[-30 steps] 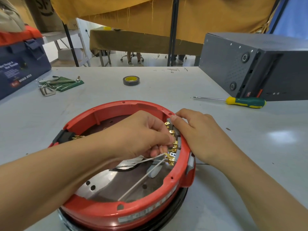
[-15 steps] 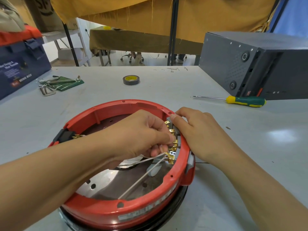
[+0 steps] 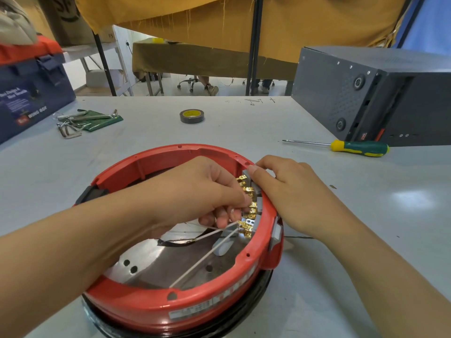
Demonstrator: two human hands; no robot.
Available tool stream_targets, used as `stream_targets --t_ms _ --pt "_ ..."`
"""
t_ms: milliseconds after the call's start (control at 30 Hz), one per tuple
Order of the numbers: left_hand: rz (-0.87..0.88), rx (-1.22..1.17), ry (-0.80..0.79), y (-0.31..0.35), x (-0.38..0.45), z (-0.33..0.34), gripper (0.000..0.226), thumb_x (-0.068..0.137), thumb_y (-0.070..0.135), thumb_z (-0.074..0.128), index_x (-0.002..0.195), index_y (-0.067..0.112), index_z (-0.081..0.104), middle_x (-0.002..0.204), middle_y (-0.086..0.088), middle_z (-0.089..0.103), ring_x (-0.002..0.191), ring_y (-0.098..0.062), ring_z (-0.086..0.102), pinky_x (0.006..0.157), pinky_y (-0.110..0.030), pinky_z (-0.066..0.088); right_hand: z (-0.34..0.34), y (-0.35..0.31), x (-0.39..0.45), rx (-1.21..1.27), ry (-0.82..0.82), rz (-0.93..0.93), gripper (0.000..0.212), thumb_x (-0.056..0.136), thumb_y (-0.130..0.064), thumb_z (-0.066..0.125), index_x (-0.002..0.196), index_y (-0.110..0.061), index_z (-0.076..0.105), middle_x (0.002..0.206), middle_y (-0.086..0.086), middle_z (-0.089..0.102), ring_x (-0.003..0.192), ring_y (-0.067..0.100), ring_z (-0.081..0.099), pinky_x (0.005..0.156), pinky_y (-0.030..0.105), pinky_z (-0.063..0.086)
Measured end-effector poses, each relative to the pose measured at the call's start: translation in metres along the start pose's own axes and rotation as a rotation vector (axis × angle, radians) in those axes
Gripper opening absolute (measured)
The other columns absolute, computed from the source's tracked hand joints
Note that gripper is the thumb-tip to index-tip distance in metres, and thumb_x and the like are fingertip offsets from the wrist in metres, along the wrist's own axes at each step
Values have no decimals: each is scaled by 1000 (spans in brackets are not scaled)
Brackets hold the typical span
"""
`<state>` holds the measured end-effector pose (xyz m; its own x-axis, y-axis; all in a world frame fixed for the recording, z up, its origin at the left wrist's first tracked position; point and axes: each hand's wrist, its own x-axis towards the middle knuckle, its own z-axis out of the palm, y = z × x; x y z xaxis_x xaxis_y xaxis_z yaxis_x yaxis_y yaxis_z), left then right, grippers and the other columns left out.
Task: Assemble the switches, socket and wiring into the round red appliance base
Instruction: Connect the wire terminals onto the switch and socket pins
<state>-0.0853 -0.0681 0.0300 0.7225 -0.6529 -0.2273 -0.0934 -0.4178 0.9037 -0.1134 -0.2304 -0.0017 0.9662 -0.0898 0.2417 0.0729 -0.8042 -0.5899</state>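
Two hands barely moved in the last second; left hand (image 3: 195,191) still pinches a white wire (image 3: 202,262) at the brass terminals (image 3: 249,208); right hand (image 3: 290,193) fingers clamp the switches against the rim of the red base (image 3: 151,303) on the bench (image 3: 366,240); so wiring's still mid-connection, I'd guess.

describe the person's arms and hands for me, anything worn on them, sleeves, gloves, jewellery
Both forearms are bare up to the frame edge: no sleeves show. The left hand and right hand wear no gloves, and no rings, watch or bracelet are visible. The fingernails are short and unpainted.
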Motion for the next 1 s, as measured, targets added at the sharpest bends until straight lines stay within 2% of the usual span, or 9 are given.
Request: stream_targets --t_ms 133,367,567,733,867,933,1000 --pt "-8 -5 1 0 0 -1 28 86 7 58 60 11 67 57 -7 61 40 -8 50 36 -14 33 -1 0 -1 5 -1 -5 36 96 -47 35 99 -24 62 83 -1 60 76 12 53 60 16 36" --pt "-11 10 5 -1 0 -2 28 85 4 59 61 13 69 58 -5 63 42 -9 52 36 -14 34 0 3 1 -4 9 -16 36 95 -48 34 98 -25 62 84 1 61 80 18 53 61 19 36" --pt "-16 25 4 0 0 -1 26 83 6 61 60 14 68 58 -4 62 42 -9 52 37 -14 34 0 2 1 -6 9 -21 36 95 -48 34 100 -25 62 88 1 62 80 16 52 63 14 34" --pt "-25 31 -3 0 0 -2 31 84 7 61 56 16 68 57 -3 60 42 -8 50 37 -14 32 0 1 1 -15 1 -18 36 96 -47 34 101 -24 62 86 0 61 80 16 53 62 16 35" --pt "-30 37 -10 0 0 -3 30 85 5 60 58 14 66 57 -4 60 41 -9 50 36 -14 32 0 1 1 -2 -1 -13 37 95 -47 34 101 -24 62 88 3 63 83 19 55 64 32 39" --pt "-30 43 -12 -1 0 -3 30 85 4 59 58 14 65 57 -3 59 41 -8 50 37 -13 32 -1 0 1 1 -4 -9 37 95 -48 34 101 -24 62 87 3 63 83 19 56 65 32 39" --pt "-34 46 -13 -1 -1 -5 30 86 5 59 58 14 64 57 -3 59 42 -8 49 37 -14 32 0 1 1 0 -6 -9 37 95 -48 34 101 -24 62 84 1 62 80 17 55 61 27 40"
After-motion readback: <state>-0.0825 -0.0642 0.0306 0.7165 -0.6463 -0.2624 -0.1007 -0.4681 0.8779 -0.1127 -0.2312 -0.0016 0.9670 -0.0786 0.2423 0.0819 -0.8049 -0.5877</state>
